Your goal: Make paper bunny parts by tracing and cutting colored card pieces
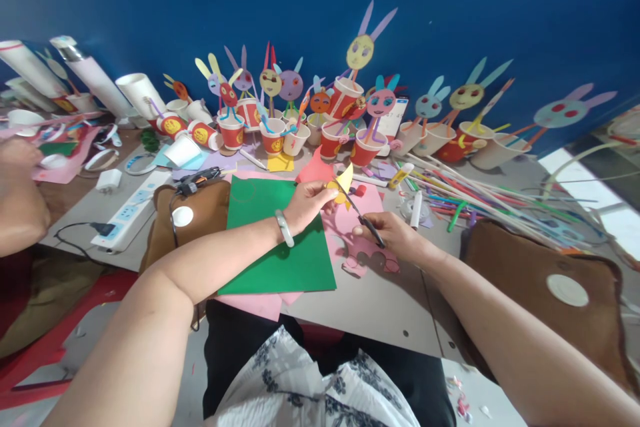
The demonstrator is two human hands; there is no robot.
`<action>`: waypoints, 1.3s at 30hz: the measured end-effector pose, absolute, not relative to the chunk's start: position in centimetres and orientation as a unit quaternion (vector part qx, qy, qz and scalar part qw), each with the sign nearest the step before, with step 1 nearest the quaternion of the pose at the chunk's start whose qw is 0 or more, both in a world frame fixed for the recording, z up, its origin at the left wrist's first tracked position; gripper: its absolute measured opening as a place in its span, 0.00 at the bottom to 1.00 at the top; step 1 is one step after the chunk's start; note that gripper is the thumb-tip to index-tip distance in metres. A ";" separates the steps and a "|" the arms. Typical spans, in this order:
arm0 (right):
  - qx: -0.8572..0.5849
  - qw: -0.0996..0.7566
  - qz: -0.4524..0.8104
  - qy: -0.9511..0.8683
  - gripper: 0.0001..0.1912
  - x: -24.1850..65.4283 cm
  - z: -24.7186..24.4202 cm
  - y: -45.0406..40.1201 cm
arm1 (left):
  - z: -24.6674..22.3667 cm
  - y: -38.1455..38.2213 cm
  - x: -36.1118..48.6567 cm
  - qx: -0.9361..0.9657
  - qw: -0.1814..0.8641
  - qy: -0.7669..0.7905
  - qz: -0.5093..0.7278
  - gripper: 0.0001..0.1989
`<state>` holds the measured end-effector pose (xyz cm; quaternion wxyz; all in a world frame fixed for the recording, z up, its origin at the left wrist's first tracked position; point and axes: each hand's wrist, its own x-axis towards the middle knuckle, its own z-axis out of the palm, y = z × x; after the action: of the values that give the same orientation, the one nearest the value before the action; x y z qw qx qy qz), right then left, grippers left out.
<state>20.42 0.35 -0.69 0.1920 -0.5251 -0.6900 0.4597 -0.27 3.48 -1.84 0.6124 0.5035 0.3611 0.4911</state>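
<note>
My left hand [311,205] pinches a small piece of yellow paper [345,179] with a pointed end sticking up. Dark-handled scissors [369,221] are gripped in my right hand [393,235], their blades meeting the yellow paper. Both hands hover over the table, the left above a large green sheet [280,267]. Pink paper [350,240] with cut-out round shapes lies beneath the scissors. Behind my left fingers is a piece of red paper [314,167].
Paper cups with rabbit-faced figures [367,147] line the blue wall. Colourful pipe cleaners [480,197] lie at right, a glue stick [401,175] near them. A power strip [133,212] sits at left, beside another person's arm [20,200].
</note>
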 end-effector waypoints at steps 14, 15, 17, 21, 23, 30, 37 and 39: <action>-0.605 0.248 0.390 -0.648 0.37 21.1 -1.0 1.2 | -1.8 3.6 -0.1 0.473 0.639 0.370 0.482 0.15; -0.615 0.256 0.373 -0.646 0.37 21.3 -1.1 1.5 | -1.8 3.6 0.0 0.471 0.638 0.374 0.480 0.15; -0.630 0.270 0.333 -0.647 0.36 21.8 -1.3 1.9 | -1.8 3.6 0.0 0.472 0.637 0.382 0.475 0.15; -0.657 0.259 0.258 -0.659 0.36 22.5 -1.3 2.4 | -2.0 3.6 0.0 0.484 0.628 0.385 0.471 0.16; -0.657 0.244 0.239 -0.672 0.36 22.6 -1.2 2.4 | -2.3 3.5 0.0 0.495 0.622 0.383 0.471 0.17; -0.632 0.256 0.205 -0.702 0.32 22.4 -1.2 2.0 | -3.2 3.3 -0.2 0.574 0.588 0.359 0.442 0.19; -0.627 0.395 0.161 -0.652 0.29 22.5 0.2 1.2 | -3.2 2.6 -0.1 0.638 0.562 0.328 0.411 0.15; -0.624 0.438 0.159 -0.627 0.28 22.5 0.7 1.0 | -3.3 2.4 0.0 0.638 0.569 0.324 0.406 0.15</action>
<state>22.47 0.99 0.71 0.4377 -0.6243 -0.6272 0.1591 -0.03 2.43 -3.26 0.5688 0.6376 0.3241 0.4060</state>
